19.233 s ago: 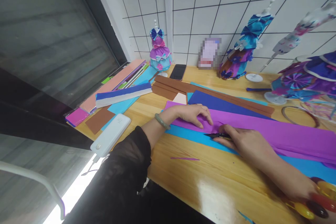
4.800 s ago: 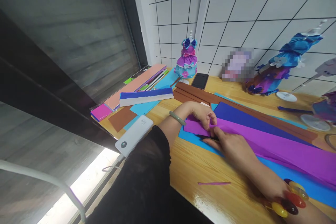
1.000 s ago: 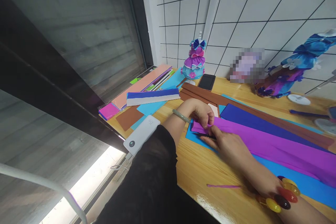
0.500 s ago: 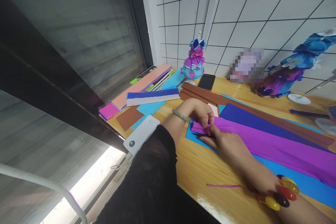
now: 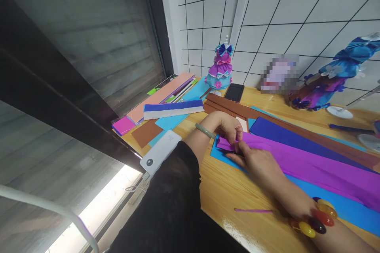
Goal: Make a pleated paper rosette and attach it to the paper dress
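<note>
A long purple strip of crepe paper (image 5: 297, 156) lies across the table, its left end under my hands. My left hand (image 5: 229, 128), with a green bangle at the wrist, pinches the upper edge of that end. Touching its fingertips from the right is my right hand (image 5: 258, 162), which wears a bracelet of big beads. Its fingers are closed around dark scissors (image 5: 228, 151), of which only a small part shows under the purple edge. A bright blue sheet (image 5: 314, 189) lies beneath the strip. Behind it is a dark blue strip (image 5: 297, 138).
Brown strips (image 5: 252, 110) and a phone (image 5: 234, 92) lie farther back, near a small doll-size dress on a stand (image 5: 219, 69). A white power bank (image 5: 160, 152) rests by my left forearm. A thin purple scrap (image 5: 253, 210) lies near the front edge.
Less of the dark scissors blade shows at the left end of the purple strip than before. Both hands stay in nearly the same place.
</note>
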Tool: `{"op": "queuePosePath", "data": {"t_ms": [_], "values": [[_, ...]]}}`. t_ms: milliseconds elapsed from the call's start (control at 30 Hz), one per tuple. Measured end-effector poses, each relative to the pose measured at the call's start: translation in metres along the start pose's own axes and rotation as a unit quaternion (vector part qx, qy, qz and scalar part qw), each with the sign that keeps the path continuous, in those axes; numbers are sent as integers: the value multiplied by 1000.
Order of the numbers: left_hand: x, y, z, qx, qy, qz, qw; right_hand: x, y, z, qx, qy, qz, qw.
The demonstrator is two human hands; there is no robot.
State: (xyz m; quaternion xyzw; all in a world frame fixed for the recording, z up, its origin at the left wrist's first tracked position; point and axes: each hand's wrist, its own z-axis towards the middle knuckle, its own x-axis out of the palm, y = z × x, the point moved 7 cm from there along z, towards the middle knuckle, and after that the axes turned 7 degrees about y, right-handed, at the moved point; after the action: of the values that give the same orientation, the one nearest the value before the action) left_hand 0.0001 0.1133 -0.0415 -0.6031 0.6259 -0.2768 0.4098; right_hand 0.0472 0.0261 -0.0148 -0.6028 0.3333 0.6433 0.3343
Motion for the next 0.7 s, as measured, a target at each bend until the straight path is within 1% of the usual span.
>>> {"op": "queuePosePath", "data": {"t_ms": [100,133,333,500,700], "values": [[4,2,0,-20,32,-13,999,1,2,1,8,2,-17,1000],[4,2,0,-17,33,-13,999,1,3,2,9,3,-22,1000],[4,2,1,-9,35,-9,999,3,4,5,8,2,-39,999],[5,0,0,-9,36,-16,999,1,4,4,13,-10,-48,999],[5,1,-1,-26,25,-18,999,1,8,6,15,-8,-39,999]]}}
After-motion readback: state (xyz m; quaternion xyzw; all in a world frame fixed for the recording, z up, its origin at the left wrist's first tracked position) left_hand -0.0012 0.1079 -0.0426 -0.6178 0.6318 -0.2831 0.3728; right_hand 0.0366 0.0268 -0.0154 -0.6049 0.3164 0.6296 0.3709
